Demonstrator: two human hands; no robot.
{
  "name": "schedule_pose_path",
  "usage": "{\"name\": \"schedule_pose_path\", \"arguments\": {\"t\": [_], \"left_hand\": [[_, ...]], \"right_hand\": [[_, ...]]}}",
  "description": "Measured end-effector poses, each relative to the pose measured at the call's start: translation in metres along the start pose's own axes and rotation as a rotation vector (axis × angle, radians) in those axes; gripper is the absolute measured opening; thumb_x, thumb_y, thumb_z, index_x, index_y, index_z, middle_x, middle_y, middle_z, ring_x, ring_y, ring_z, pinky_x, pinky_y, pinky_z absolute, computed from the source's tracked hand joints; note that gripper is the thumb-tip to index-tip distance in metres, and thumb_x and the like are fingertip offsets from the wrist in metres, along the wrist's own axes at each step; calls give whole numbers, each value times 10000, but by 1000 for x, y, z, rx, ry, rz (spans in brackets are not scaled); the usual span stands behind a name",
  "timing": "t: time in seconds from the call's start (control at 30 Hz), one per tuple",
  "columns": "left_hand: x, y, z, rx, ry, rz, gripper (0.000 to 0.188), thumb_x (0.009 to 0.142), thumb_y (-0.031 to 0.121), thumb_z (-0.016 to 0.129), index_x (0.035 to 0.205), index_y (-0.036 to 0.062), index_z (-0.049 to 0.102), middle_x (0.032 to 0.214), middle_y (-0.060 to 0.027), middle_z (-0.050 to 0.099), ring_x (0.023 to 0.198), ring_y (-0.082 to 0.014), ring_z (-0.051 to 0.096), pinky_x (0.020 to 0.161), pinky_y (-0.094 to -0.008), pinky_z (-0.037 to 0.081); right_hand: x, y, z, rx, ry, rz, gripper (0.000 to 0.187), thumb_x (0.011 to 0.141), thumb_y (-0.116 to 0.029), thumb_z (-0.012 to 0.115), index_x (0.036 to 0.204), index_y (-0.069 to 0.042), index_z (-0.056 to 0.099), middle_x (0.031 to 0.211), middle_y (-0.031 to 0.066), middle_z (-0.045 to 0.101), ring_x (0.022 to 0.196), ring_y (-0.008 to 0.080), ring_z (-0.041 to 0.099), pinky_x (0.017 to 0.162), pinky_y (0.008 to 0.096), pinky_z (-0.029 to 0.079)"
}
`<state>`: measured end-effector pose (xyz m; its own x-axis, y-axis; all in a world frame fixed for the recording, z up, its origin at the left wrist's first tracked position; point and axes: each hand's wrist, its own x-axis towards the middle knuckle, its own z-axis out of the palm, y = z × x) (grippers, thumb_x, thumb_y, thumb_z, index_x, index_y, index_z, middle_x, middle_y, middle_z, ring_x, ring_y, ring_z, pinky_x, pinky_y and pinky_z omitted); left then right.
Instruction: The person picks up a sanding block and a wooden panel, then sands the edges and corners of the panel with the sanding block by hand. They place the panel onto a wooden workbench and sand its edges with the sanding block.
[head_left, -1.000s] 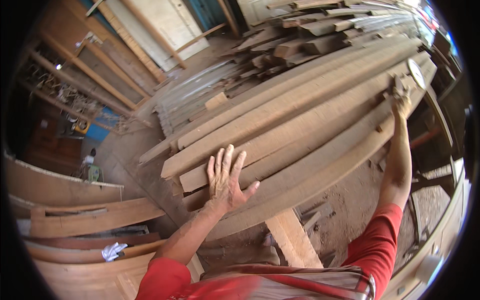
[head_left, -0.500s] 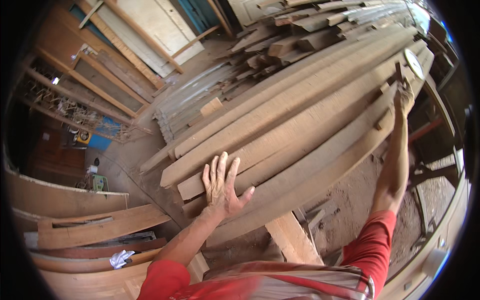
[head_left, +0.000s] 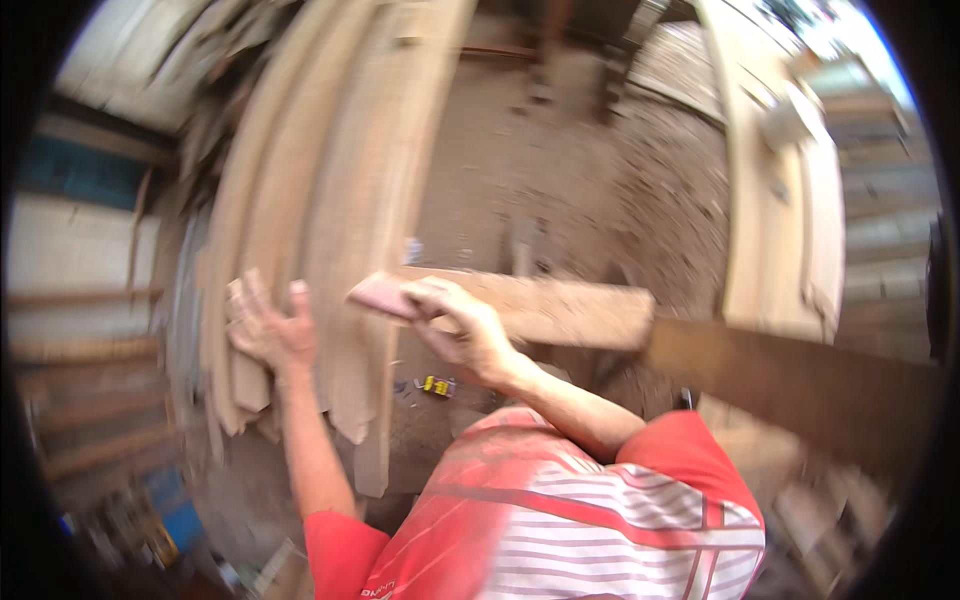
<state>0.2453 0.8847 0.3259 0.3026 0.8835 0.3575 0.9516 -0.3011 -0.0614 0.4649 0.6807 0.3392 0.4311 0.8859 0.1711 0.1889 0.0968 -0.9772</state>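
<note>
in the head view, the person's left hand (head_left: 270,332) lies with its back up over several long brown wooden planks (head_left: 340,200), close to their near ends. its fingers are spread wide, the thumb stands away from the others, and they have hold of nothing. the planks lie side by side, left of the middle, and run from the upper edge down toward the person; their near ends are uneven.

the right hand (head_left: 462,328) is to the right of the left one, with the forearm coming across the front of the body. its fingers are closed on a small flat pinkish-brown piece (head_left: 382,296), which sticks out to the left. this piece is seen over the right edge of the planks; if it touches the wood, i cannot tell.

beyond the right hand, a short light-brown wooden board (head_left: 590,308) goes crosswise to the right. next to its end i see a wide dark-brown board (head_left: 800,390), rather blurred. a small yellow and black object (head_left: 438,385) lies on the brown earth floor (head_left: 590,190), between the planks and the right forearm. farther to the right are long pale wooden boards (head_left: 760,220), with a whitish rounded object (head_left: 790,120) upon them. the person wears a red shirt with white and grey stripes (head_left: 600,530).
</note>
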Motion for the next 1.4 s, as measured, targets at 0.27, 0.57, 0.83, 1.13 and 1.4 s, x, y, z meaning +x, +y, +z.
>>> {"name": "schedule_pose_path", "arguments": {"t": [0.27, 0.57, 0.83, 1.13, 1.4], "left_hand": [[-33, 18, 2, -574, 143, 120, 756, 1035, 571, 543, 1536, 9, 475, 1623, -241, 409, 1515, -420, 352, 1253, -537, 240], [-376, 170, -125, -1648, -1127, 323, 382, 1105, 234, 587, 1388, -22, 596, 1174, -110, 721, 1088, -151, 659, 979, -301, 521], [-523, 245, -178, -1641, -1726, 196, 319, 1079, 255, 632, 1319, 45, 612, 1091, -80, 709, 931, -146, 716, 812, -333, 645], [-756, 447, -331, -1482, -1963, 763, 266, 1105, 275, 586, 1201, 32, 633, 1052, -31, 672, 932, -113, 670, 816, -320, 619], [-929, 541, -425, -1440, -2096, 1103, 224, 1135, 235, 514, 1194, 36, 597, 1031, -11, 648, 859, -71, 607, 764, -249, 535]], "right_hand": [[-217, -32, -58, -368, 162, -70, 469, 913, -88, 749, 1361, -53, 613, 1335, 165, 625, 1166, 385, 651, 958, 440, 576], [-434, -59, -76, -639, 444, -7, 496, 854, -47, 794, 1321, -48, 627, 1373, 178, 618, 1226, 383, 641, 993, 441, 579], [-589, -78, -132, -653, 647, 52, 435, 855, -50, 801, 1258, -10, 641, 1336, 185, 641, 1225, 380, 641, 1004, 443, 570], [-796, -113, -288, -176, 1517, 113, 407, 1130, -266, 492, 1390, 37, 570, 1298, 187, 683, 1195, 273, 667, 1021, 387, 526], [-926, -149, -377, -471, 1943, 116, 362, 1151, -230, 394, 1305, 32, 591, 1279, 187, 674, 1171, 301, 660, 1016, 401, 515]]}}
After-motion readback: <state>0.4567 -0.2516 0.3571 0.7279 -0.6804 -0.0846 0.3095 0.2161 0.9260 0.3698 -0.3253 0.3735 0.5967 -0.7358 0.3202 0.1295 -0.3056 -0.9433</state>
